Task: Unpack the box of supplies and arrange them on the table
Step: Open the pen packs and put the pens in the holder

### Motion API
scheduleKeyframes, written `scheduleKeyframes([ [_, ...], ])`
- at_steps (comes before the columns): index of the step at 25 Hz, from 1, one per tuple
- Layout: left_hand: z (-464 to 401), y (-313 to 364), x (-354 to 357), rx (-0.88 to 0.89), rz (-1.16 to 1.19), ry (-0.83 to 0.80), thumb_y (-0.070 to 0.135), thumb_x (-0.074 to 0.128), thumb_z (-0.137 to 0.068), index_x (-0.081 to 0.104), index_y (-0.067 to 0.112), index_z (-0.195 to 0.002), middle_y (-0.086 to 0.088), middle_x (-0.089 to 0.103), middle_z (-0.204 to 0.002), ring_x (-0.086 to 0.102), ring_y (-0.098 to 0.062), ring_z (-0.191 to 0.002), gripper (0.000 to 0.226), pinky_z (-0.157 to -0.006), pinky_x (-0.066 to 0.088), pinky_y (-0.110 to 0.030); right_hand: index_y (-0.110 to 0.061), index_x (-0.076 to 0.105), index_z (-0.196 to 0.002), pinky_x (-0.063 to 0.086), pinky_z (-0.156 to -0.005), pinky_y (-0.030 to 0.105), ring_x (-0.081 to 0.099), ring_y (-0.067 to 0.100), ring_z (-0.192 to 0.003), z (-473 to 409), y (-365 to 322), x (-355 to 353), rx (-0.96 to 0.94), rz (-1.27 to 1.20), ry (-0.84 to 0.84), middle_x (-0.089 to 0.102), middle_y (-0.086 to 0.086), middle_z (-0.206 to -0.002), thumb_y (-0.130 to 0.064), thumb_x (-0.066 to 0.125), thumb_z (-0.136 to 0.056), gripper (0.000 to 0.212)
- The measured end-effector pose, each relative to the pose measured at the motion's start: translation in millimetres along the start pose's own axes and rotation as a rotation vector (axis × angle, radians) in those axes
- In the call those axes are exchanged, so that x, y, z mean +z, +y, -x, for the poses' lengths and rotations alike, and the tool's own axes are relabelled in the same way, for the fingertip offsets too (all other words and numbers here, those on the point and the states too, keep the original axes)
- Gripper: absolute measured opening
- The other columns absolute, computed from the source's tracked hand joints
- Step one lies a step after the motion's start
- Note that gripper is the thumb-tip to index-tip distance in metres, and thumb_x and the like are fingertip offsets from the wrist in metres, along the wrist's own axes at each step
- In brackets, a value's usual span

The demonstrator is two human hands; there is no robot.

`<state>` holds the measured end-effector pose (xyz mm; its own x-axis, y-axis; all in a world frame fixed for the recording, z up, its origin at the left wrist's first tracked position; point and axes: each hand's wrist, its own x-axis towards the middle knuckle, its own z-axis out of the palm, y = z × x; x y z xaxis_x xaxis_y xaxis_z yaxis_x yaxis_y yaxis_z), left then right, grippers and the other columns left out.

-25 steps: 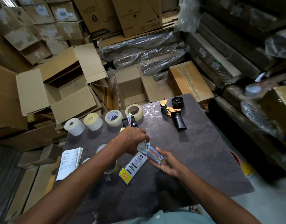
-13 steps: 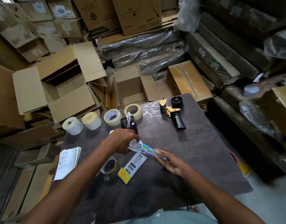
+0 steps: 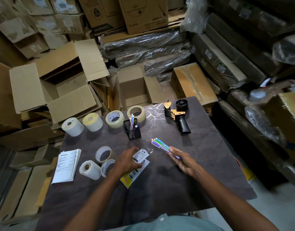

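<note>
**Asker:** What is each hand doing, and why?

**Describer:** The right hand [image 3: 181,160] holds a bundle of coloured pens [image 3: 161,145] above the dark table [image 3: 202,172]. Its grip closes round the lower ends; the capped tips fan out up and to the left, clear of the fingers. The left hand [image 3: 126,161] pinches an emptied clear wrapper with a printed card [image 3: 140,155], low over a flat yellow-edged packet [image 3: 135,174] lying on the table. Judging by this, the pens are free of their wrapper and ready to be put somewhere.

**Asker:** Where might they go?

**Describer:** Probably the black mesh pen holder [image 3: 132,129], standing up and to the left of the pen tips, near but apart, with a few pens already in it.

**Asker:** What else is laid out?

**Describer:** Tape rolls and label rolls [image 3: 93,121] line the far edge; a tape dispenser [image 3: 177,115] lies at far right; more rolls and a stack of papers [image 3: 66,165] sit at left.
</note>
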<state>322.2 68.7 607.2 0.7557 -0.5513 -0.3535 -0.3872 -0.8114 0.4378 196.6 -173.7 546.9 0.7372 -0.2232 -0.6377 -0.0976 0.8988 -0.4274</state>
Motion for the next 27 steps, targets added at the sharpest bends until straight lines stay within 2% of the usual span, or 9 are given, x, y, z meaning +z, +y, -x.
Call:
scheduleKeyframes([
  [5, 12, 15, 43, -0.087, -0.034, -0.002, 0.045, 0.071, -0.067, 0.035, 0.032, -0.143, 0.004, 0.049, -0.14, 0.05, -0.023, -0.126, 0.084, -0.1, 0.043, -0.038, 0.007, 0.065, -0.113, 0.061, -0.071, 0.023, 0.075, 0.025, -0.086, 3, 5, 14, 0.014, 0.012, -0.024, 0.073, 0.022, -0.102, 0.008, 0.071, -0.076, 0.038],
  [9, 14, 17, 59, -0.117, -0.156, -0.007, 0.056, 0.069, -0.071, 0.023, 0.028, -0.152, 0.001, 0.038, -0.15, 0.044, -0.026, -0.133, 0.097, -0.108, 0.038, -0.041, 0.008, 0.065, -0.114, 0.061, -0.07, 0.023, 0.075, 0.026, -0.086, 6, 12, 21, 0.021, 0.017, -0.023, 0.073, 0.023, -0.104, 0.009, 0.067, -0.084, 0.03],
  [11, 15, 23, 60, -0.098, -0.122, 0.053, 0.061, 0.068, -0.072, 0.028, 0.028, -0.15, 0.002, 0.04, -0.146, 0.044, -0.025, -0.131, 0.094, -0.107, 0.039, -0.044, 0.008, 0.064, -0.116, 0.061, -0.069, 0.022, 0.075, 0.025, -0.087, 9, 15, 26, 0.031, 0.033, -0.036, 0.073, 0.023, -0.105, 0.009, 0.067, -0.085, 0.031],
  [13, 14, 33, 57, -0.071, 0.039, 0.22, 0.056, 0.062, -0.077, 0.043, 0.027, -0.14, 0.003, 0.049, -0.135, 0.049, -0.023, -0.123, 0.072, -0.102, 0.041, -0.046, 0.008, 0.064, -0.117, 0.061, -0.069, 0.022, 0.075, 0.025, -0.088, 12, 19, 33, 0.039, 0.049, -0.065, 0.073, 0.024, -0.105, 0.008, 0.066, -0.085, 0.032],
  [15, 14, 47, 48, -0.083, 0.386, 0.342, 0.046, 0.058, -0.079, 0.057, 0.024, -0.119, 0.001, 0.059, -0.119, 0.057, -0.022, -0.112, 0.045, -0.094, 0.046, -0.042, 0.008, 0.064, -0.117, 0.061, -0.071, 0.022, 0.075, 0.024, -0.09, 14, 24, 41, 0.045, 0.052, -0.099, 0.072, 0.024, -0.108, 0.007, 0.067, -0.084, 0.033],
  [17, 14, 64, 39, -0.182, 0.84, 0.334, 0.038, 0.06, -0.084, 0.065, 0.022, -0.104, -0.004, 0.069, -0.108, 0.065, -0.022, -0.101, 0.027, -0.083, 0.05, -0.036, 0.008, 0.064, -0.119, 0.061, -0.078, 0.024, 0.073, 0.026, -0.098, 16, 27, 51, 0.051, 0.07, -0.151, 0.069, 0.025, -0.116, 0.005, 0.07, -0.081, 0.038],
  [19, 11, 71, 30, -0.255, 1.122, 0.318, 0.039, 0.067, -0.087, 0.07, 0.02, -0.104, -0.006, 0.074, -0.103, 0.07, -0.023, -0.097, 0.025, -0.082, 0.054, -0.036, 0.007, 0.063, -0.123, 0.059, -0.084, 0.025, 0.07, 0.027, -0.107, 16, 32, 61, 0.071, 0.114, -0.213, 0.067, 0.024, -0.122, 0.002, 0.071, -0.082, 0.042],
  [23, 0, 63, 24, -0.221, 1.305, 0.415, 0.036, 0.062, -0.093, 0.078, 0.025, -0.097, -0.003, 0.076, -0.106, 0.071, -0.025, -0.102, 0.02, -0.092, 0.056, -0.043, 0.005, 0.062, -0.124, 0.06, -0.082, 0.025, 0.071, 0.027, -0.104, 17, 41, 80, 0.092, 0.15, -0.271, 0.068, 0.024, -0.121, 0.004, 0.07, -0.083, 0.041],
  [27, -5, 57, 4, -0.231, 1.345, 0.515, 0.028, 0.052, -0.102, 0.075, 0.011, -0.093, -0.009, 0.077, -0.095, 0.073, -0.028, -0.087, 0.03, -0.079, 0.057, -0.041, 0.002, 0.062, -0.125, 0.059, -0.088, 0.029, 0.071, 0.025, -0.102, 11, 49, 101, 0.09, 0.233, -0.275, 0.07, 0.02, -0.118, 0.004, 0.068, -0.084, 0.041],
])
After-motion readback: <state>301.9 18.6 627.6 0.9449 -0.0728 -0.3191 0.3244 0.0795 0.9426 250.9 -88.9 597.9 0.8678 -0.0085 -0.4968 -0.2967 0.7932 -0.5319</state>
